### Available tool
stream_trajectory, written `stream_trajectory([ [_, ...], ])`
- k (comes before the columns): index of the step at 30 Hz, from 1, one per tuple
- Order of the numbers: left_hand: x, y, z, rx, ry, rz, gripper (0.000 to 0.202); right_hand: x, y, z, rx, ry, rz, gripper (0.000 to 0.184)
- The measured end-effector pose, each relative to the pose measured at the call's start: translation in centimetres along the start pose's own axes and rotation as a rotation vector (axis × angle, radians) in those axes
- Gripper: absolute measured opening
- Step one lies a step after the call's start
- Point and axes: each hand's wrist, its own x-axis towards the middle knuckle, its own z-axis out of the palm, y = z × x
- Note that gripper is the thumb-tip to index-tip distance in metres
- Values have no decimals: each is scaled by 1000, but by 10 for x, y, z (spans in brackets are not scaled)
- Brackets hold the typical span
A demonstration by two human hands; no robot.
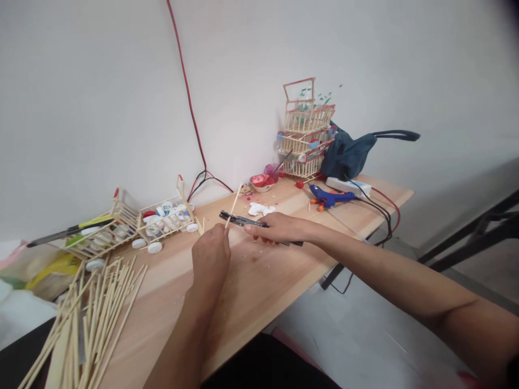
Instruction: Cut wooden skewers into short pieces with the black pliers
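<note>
Lots of loose sticks [99, 313] lie at the near left end of the light wood table [259, 286]. Over its middle, the left hand [211, 251] is closed around one thin stick [235, 199]. The right hand [275, 227] grips dark pliers [240, 220], their tip at the stick. Farther back are a blue glue gun [330, 195] and stacked stick baskets [310, 120]. A red cord [188, 97] runs down the pale wall [101, 81].
</note>
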Motion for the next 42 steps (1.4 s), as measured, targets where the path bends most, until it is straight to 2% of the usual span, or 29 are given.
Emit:
stream_trajectory([
  [11,-2,2,2,115,-5,13,29,-1,1,4,-4,34,6,71],
  [18,-4,1,4,164,18,57,28,-1,-3,7,-201,133,-38,65],
  [28,-7,9,1,268,44,92,24,-3,1,10,-209,177,-68,63],
  [42,-7,17,-1,259,-128,44,29,3,13,20,-282,123,13,76],
])
